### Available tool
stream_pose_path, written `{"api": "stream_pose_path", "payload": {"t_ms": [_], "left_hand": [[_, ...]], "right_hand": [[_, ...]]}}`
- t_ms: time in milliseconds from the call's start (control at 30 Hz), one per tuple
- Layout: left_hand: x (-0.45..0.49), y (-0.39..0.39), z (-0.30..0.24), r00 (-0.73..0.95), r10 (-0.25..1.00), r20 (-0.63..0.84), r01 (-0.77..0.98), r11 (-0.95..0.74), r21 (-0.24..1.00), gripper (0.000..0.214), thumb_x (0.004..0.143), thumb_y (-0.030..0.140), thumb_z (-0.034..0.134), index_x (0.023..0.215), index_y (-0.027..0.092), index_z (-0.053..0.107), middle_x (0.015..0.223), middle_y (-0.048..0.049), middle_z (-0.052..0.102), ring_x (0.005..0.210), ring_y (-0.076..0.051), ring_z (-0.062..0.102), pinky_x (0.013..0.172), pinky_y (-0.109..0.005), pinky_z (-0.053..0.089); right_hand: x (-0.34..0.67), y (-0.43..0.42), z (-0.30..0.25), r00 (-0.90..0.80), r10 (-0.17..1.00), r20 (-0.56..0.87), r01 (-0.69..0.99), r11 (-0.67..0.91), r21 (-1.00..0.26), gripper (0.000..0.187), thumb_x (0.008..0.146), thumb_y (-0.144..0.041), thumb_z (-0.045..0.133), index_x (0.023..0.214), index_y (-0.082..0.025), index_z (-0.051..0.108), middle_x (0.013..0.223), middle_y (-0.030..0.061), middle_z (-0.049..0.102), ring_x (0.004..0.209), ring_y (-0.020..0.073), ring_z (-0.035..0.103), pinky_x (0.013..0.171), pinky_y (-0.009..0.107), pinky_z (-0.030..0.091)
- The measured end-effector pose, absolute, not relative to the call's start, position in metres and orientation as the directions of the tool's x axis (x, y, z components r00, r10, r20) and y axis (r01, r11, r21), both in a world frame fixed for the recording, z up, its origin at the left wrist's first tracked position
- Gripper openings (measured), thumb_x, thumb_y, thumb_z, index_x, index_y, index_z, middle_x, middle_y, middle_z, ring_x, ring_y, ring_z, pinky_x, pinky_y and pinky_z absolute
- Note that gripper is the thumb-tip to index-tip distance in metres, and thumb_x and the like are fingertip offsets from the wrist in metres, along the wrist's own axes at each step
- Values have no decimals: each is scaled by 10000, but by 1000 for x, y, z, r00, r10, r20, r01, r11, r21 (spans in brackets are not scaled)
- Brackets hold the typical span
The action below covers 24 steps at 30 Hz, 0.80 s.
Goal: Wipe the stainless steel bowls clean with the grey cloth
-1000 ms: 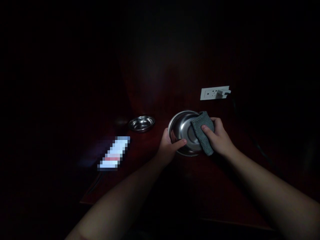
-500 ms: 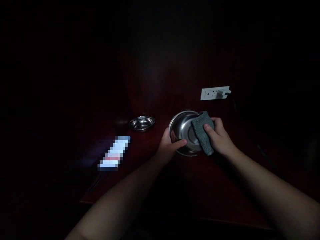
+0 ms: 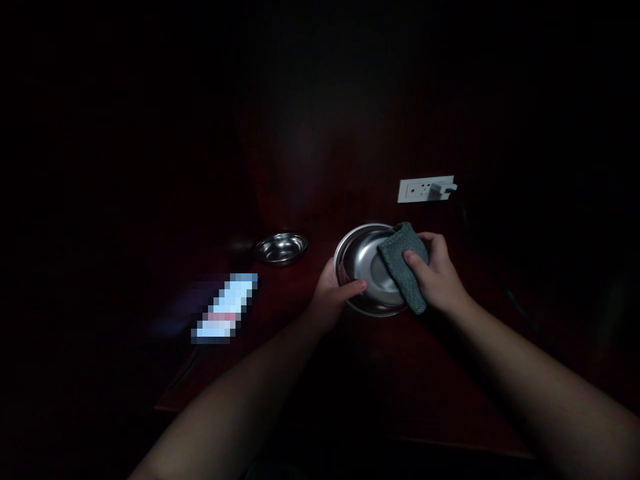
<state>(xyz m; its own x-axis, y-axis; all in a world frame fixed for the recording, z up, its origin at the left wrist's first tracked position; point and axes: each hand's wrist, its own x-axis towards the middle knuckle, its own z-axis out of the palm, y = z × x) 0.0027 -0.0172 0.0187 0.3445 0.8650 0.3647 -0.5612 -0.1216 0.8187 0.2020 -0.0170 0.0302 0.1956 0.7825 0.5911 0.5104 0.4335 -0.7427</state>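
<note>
A shiny steel bowl [image 3: 369, 257] is held tilted above the dark red table, its inside facing me. My left hand [image 3: 334, 293] grips its left side, thumb over the rim and the other fingers behind. A folded grey-green cloth [image 3: 403, 267] covers the bowl's right rim and part of its inside. My right hand [image 3: 436, 270] is closed on this cloth, with the thumb pressed on top and fingers behind, pinching the bowl's edge through it. The bowl's underside is hidden.
On the dark red table [image 3: 400, 393] a second, shallower steel bowl [image 3: 281, 249] stands at the back left. A lit, pixelated phone-like screen [image 3: 226, 310] lies nearer. A white wall socket [image 3: 425, 189] holds a plug, with a dark cable beside it. Surroundings are very dark.
The whole view has shifted slightly, so most things appear a little further left. Both hands keep their hold on the bowl and cloth, with hardly any other movement.
</note>
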Motion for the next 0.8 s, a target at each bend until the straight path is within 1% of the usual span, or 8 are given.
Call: {"api": "stream_pose_path", "payload": {"t_ms": [100,167,233,300,400,533,800], "left_hand": [[2,-20,19,325,898,296,-593,-50,804,491,663,214,731,1111,169,535,1072,-81,640,997,-232,612,913,-405,450],[2,-21,18,335,901,275,-586,-30,810,465,682,233,722,1104,167,537,1079,-87,638,997,-234,615,915,-412,452],[2,-21,16,357,879,315,-560,-68,826,546,655,217,748,1148,178,518,1149,-96,622,1051,-250,598,925,-413,448],[3,-21,14,353,856,378,-540,-144,829,653,618,191,778,1200,195,481,1201,-99,605,1101,-263,576,934,-411,444],[3,-21,11,369,836,406,-514,-180,839,668,622,199,779,1212,195,467,1204,-106,609,1118,-271,570,940,-421,443],[3,-20,11,366,842,396,-495,-183,849,693,627,205,777,1235,197,444,1240,-114,588,1144,-275,555,961,-432,431],[-1,-19,14,347,846,405,-470,-217,856,694,613,213,786,1221,189,451,1232,-114,594,1142,-285,557,955,-441,436]], "right_hand": [[201,-15,28,286,740,608,497,428,-755,479,798,-546,524,1122,-217,400,1061,92,540,948,247,553,831,407,454],[200,-14,27,316,733,602,494,414,-764,482,791,-561,526,1108,-219,403,1033,84,546,927,248,556,816,409,457],[199,-13,26,319,741,592,489,406,-772,473,784,-576,529,1080,-225,415,1001,71,555,899,245,561,793,405,462],[198,-13,25,308,757,576,474,403,-783,446,785,-584,525,1038,-230,430,966,58,568,869,237,565,769,394,465],[197,-13,25,288,781,554,446,403,-799,409,787,-588,520,975,-232,448,938,48,583,834,223,571,745,376,465],[197,-15,28,263,801,538,436,399,-807,390,777,-586,540,920,-231,469,916,41,603,807,217,579,726,366,469],[196,-17,28,176,835,521,401,423,-813,430,765,-577,580,989,-229,465,941,40,607,841,217,594,741,375,491]]}}
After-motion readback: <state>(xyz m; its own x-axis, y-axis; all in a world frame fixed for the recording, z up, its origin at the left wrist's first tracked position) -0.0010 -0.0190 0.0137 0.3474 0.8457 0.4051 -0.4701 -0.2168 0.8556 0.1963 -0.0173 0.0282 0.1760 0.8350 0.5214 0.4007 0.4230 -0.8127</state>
